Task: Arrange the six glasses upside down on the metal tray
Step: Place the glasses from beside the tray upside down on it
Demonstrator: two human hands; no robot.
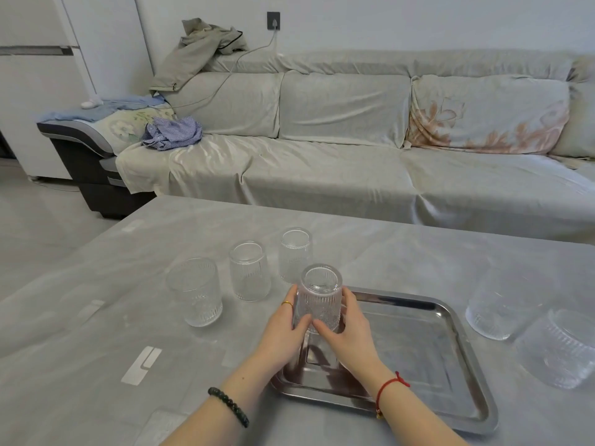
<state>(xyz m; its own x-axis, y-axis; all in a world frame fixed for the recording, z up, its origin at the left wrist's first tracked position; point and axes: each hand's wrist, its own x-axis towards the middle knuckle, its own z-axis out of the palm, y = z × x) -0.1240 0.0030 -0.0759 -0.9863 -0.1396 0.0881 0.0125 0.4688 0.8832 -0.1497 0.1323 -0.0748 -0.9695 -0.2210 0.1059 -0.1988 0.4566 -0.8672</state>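
Observation:
A ribbed clear glass (319, 296) stands upside down at the far left corner of the metal tray (444, 358). My left hand (283, 329) and my right hand (347, 329) wrap around its sides. Three more glasses stand on the table left of the tray: the nearest (195, 291) and the middle one (249, 271) upright, the farthest (294, 254) behind the held glass. Two further glasses are right of the tray, one (499, 304) upright and one (561, 349) nearer the table's right edge.
The grey table (96, 317) carries a few pale tape marks. A covered sofa (322, 162) with clothes on it runs behind the table. The tray's middle and right part hold nothing.

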